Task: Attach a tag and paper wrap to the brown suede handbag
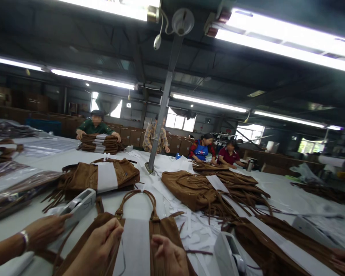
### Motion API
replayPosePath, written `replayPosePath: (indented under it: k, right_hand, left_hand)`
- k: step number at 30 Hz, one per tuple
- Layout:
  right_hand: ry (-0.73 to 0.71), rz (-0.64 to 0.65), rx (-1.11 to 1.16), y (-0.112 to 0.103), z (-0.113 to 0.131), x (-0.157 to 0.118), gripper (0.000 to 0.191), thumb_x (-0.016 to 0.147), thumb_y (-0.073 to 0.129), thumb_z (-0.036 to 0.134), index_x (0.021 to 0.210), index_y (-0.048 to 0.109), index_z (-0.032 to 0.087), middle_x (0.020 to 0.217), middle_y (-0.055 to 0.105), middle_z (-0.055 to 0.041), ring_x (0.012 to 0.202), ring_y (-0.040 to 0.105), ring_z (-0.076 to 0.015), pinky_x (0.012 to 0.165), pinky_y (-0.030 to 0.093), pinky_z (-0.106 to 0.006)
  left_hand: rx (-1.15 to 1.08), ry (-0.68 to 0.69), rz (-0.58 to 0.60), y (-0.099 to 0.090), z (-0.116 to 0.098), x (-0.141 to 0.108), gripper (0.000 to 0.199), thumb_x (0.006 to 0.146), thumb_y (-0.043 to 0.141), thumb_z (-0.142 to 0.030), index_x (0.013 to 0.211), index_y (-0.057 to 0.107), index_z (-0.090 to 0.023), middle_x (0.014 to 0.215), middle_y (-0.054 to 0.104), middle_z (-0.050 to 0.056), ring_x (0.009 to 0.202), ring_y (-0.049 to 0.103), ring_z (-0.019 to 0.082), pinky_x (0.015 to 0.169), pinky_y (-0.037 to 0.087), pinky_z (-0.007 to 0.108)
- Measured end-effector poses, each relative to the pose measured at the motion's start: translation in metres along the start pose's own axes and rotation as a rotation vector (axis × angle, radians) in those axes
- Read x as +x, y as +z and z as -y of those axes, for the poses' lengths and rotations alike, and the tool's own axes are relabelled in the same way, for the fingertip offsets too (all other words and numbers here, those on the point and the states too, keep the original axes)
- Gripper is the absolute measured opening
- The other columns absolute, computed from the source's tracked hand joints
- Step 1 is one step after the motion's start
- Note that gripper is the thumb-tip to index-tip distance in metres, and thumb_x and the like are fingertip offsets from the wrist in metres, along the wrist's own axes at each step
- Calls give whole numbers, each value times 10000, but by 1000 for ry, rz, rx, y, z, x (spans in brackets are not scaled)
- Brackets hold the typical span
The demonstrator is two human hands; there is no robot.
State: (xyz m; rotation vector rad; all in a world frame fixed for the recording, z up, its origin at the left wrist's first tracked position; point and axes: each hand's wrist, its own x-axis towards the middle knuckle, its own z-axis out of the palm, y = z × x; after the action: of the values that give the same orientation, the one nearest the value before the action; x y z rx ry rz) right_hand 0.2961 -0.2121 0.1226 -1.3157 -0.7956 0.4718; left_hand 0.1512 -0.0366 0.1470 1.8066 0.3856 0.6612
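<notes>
A brown bag (166, 230) with looped handles and a white paper band (135, 237) around its middle lies in front of me. Over its left side is my left hand (99, 247), fingers pinched together, with a thin pale cord (123, 257) hanging beside the fingertips down over the band. My right hand (171, 255) is just right of the band, its fingers curled; what they grip, if anything, is too small to tell. The hands are apart.
Another person's hand (47, 230) touches a grey tape dispenser (82, 205) at left. A second dispenser (225, 255) stands at right. Banded bags (126, 172), paper scraps (199, 230) and a metal post (161, 119) are beyond. Several people work across the table.
</notes>
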Motion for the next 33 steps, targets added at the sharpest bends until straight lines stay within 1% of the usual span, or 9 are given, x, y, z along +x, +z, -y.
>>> replayPosePath:
  k: [3, 5, 8, 12, 17, 21, 25, 29, 33]
  right_hand:
    - [-47, 26, 3, 32, 11, 16, 559, 797, 546, 621, 1162, 643, 209, 1166, 659, -109, 1117, 585, -244, 1023, 404, -396]
    - [-35, 127, 57, 58, 10, 25, 678, 797, 547, 624, 1328, 502, 205, 1018, 703, -84, 962, 645, -215, 900, 490, -360]
    - [-53, 146, -3, 84, 10, 37, 582, 809, 545, 595, 1210, 614, 178, 707, 672, -31, 699, 631, -179, 664, 510, -286]
    - [-151, 27, -211, 89, 27, 57, 304, 808, 601, 448, 867, 752, 190, 744, 680, -36, 738, 598, -166, 678, 457, -247]
    - [-74, 36, -193, 83, 39, 97, 313, 764, 618, 445, 702, 711, 152, 617, 581, 15, 597, 476, -103, 564, 380, -215]
    - [158, -1, -137, 82, 8, 121, 279, 696, 649, 401, 641, 653, 128, 476, 400, 68, 449, 294, -50, 415, 238, -200]
    - [366, -16, -164, 85, -44, 137, 187, 670, 608, 317, 689, 647, 135, 431, 428, 75, 351, 290, -46, 338, 203, -188]
    - [367, -58, -291, 92, -87, 156, 168, 678, 572, 280, 645, 649, 133, 385, 437, 65, 327, 314, -53, 337, 205, -183]
    - [342, -110, -417, 99, -117, 171, 178, 678, 580, 272, 612, 658, 127, 342, 426, 58, 338, 359, -71, 368, 244, -189]
  left_hand:
    - [66, 42, 54, 5, -6, 8, 386, 878, 454, -532, 677, 421, -204, 581, 373, -62, 548, 341, 100, 512, 295, 217]
    - [107, 65, 70, 6, -11, 14, 382, 882, 443, -527, 686, 444, -200, 615, 425, -46, 584, 385, 111, 540, 326, 225]
    - [103, 65, -12, -1, -16, 26, 381, 885, 421, -537, 699, 437, -205, 621, 444, -46, 592, 416, 117, 548, 346, 227]
    - [96, 79, -105, -18, -25, 46, 389, 869, 435, -533, 657, 400, -209, 560, 379, -70, 534, 358, 100, 508, 304, 217]
    - [220, 58, -93, -29, -24, 90, 385, 871, 349, -545, 675, 416, -221, 503, 433, -68, 475, 423, 111, 474, 329, 214]
    - [448, -15, -87, -37, 25, 133, 396, 881, 287, -500, 688, 474, -209, 635, 582, -1, 640, 561, 163, 615, 426, 258]
    - [648, -181, -122, -47, 99, 154, 306, 820, 397, -373, 645, 542, -169, 772, 654, 139, 836, 605, 285, 784, 429, 402]
    - [749, -291, -102, -44, 148, 158, 210, 664, 613, -356, 665, 614, -147, 895, 673, 210, 989, 582, 383, 881, 386, 513]
    - [705, -320, -48, -44, 171, 164, 206, 641, 635, -374, 683, 632, -172, 862, 693, 150, 981, 595, 354, 894, 387, 488]
